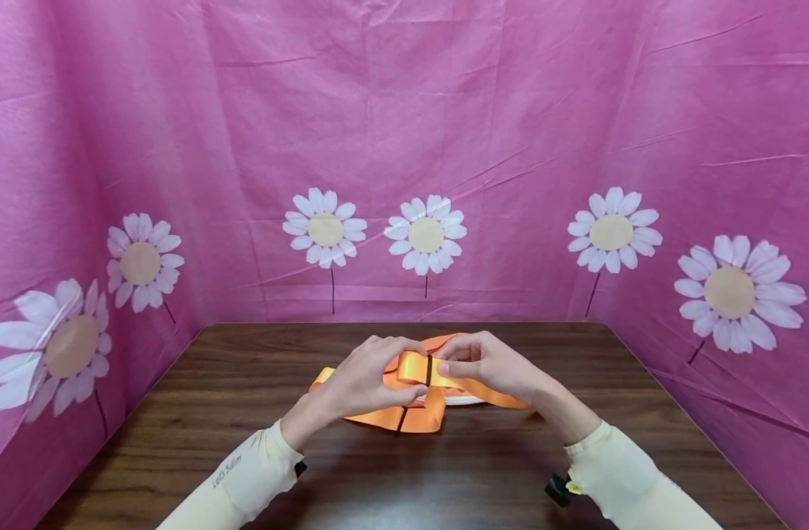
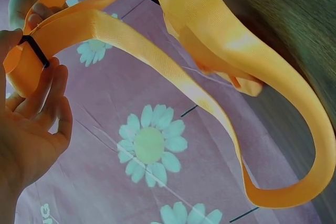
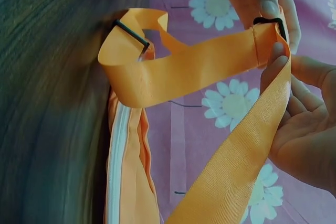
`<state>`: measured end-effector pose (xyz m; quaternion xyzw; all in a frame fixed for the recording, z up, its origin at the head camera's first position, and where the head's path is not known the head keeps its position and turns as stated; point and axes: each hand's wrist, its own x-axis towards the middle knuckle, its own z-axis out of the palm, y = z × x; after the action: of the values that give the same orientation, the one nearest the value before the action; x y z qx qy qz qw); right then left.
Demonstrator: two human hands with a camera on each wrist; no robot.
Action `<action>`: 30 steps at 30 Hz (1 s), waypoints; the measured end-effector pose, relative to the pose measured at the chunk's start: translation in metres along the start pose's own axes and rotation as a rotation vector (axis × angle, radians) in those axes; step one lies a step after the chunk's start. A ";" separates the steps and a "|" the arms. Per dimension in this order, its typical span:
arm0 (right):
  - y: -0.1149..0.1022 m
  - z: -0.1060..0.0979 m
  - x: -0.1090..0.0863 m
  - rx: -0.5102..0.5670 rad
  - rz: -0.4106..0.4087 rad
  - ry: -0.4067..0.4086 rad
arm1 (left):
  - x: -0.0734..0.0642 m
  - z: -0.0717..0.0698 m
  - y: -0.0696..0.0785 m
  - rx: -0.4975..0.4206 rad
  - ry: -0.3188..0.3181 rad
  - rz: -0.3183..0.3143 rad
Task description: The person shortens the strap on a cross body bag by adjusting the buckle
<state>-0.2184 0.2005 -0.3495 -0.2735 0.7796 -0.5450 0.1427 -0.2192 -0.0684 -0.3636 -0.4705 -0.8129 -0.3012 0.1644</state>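
An orange webbing strap (image 1: 414, 366) is looped through a black slider buckle (image 1: 428, 370), raised above the table between both hands. My left hand (image 1: 361, 377) holds the strap's loop at the buckle, thumb below and fingers above. On the other side, my right hand (image 1: 497, 366) pinches the strap just right of the buckle, as the right wrist view also shows around the strap (image 3: 239, 135). Beneath them lies an orange bag (image 3: 139, 166) with a white zipper (image 3: 118, 174), partly hidden by hands and strap. A second black buckle (image 1: 401, 419) sits on the strap's nearer part.
The dark wood table (image 1: 245, 353) extends around the bag. Behind it and on both sides hangs a pink cloth (image 1: 510, 110) printed with white daisies. In the left wrist view a wide strap loop (image 2: 315, 124) curves out by the table.
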 end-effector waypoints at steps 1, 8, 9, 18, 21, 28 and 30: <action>0.000 0.001 0.000 0.004 0.003 0.001 | 0.000 0.000 0.001 0.004 0.003 0.009; -0.003 0.000 -0.002 -0.007 0.009 0.001 | 0.001 0.000 0.005 0.042 0.035 0.055; -0.003 -0.001 -0.002 -0.010 0.010 0.001 | 0.001 -0.001 0.006 0.047 0.041 0.059; 0.009 -0.018 -0.001 -0.019 0.006 0.018 | 0.003 -0.009 0.001 0.105 0.097 0.069; 0.010 -0.019 0.000 -0.011 -0.001 0.010 | 0.003 -0.010 0.000 0.090 0.088 0.068; 0.012 -0.017 0.002 0.035 -0.037 -0.028 | 0.001 -0.010 -0.001 -0.011 0.055 0.054; 0.012 -0.016 0.002 0.053 -0.042 -0.035 | 0.001 -0.009 -0.001 -0.044 0.048 0.046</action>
<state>-0.2319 0.2145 -0.3550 -0.2956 0.7563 -0.5635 0.1520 -0.2204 -0.0740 -0.3563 -0.4853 -0.7909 -0.3264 0.1802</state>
